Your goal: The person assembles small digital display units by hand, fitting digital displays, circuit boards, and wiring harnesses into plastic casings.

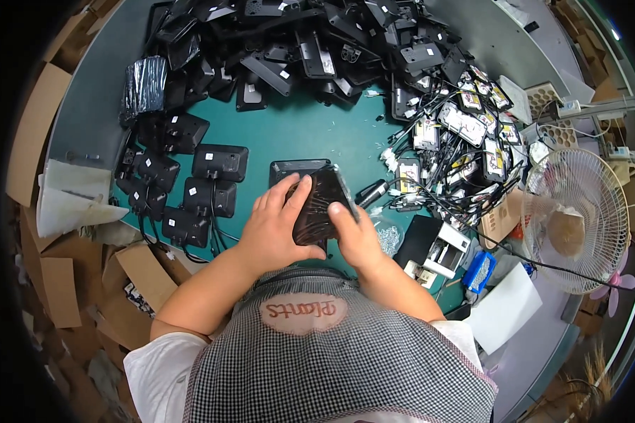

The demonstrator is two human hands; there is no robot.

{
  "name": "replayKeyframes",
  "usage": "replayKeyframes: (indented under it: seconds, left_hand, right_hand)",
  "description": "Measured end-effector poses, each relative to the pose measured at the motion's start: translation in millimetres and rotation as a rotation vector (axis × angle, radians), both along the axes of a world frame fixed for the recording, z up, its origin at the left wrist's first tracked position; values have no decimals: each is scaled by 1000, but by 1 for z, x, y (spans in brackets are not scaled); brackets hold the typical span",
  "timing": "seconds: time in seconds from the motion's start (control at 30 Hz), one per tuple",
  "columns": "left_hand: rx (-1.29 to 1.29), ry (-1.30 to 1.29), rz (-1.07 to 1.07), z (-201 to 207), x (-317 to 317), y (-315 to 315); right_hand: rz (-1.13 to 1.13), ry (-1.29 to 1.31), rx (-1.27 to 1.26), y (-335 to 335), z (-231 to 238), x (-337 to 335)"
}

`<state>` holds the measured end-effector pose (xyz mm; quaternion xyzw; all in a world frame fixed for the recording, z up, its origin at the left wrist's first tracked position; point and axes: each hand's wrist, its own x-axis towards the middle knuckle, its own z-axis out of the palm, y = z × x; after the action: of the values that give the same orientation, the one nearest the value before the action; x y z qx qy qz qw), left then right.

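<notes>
Apparently light, stiff, slippery and scratch-prone, a glossy dark rectangular plastic panel [321, 211], best gripped by its edges, is held between left hand [270, 224] and right hand [358, 236] over the green desk [261, 130]; a black rectangular casing [296, 166] lies at eleven o'clock.

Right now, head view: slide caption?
Left fingers and right fingers hold a dark panel over a green bench, black housings heaped beyond.

Bare hands [274, 227]: two. Glossy dark rectangular panel [317, 206]: one. Black cylindrical tool [371, 192]: one. White wire-caged fan [566, 233]: one. Black rectangular cabled housings [220, 162], left side: at least six. Heaped black plastic parts [268, 74], far side: overlapping, uncountable.
</notes>
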<state>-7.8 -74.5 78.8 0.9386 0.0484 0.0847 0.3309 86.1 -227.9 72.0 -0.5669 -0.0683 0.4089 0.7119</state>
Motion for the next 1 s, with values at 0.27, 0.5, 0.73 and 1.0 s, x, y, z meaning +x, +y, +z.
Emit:
replayKeyframes:
  seconds: [0.27, 0.5, 0.73, 1.0]
  left_hand:
    - [41, -201, -120, -5, -15, 37]
    - [-618, 267, -212, -7, -19, 55]
    - [-1167, 693, -751, -42, -12, 62]
    - [-251, 411, -201, -75, 48, 79]
  right_hand:
    - [48, 181, 43, -20, -12, 31]
    - [-321, -463, -130, -8, -23, 17]
    - [427, -396, -142, -46, -70, 19]
    - [180, 366, 98, 8, -105, -3]
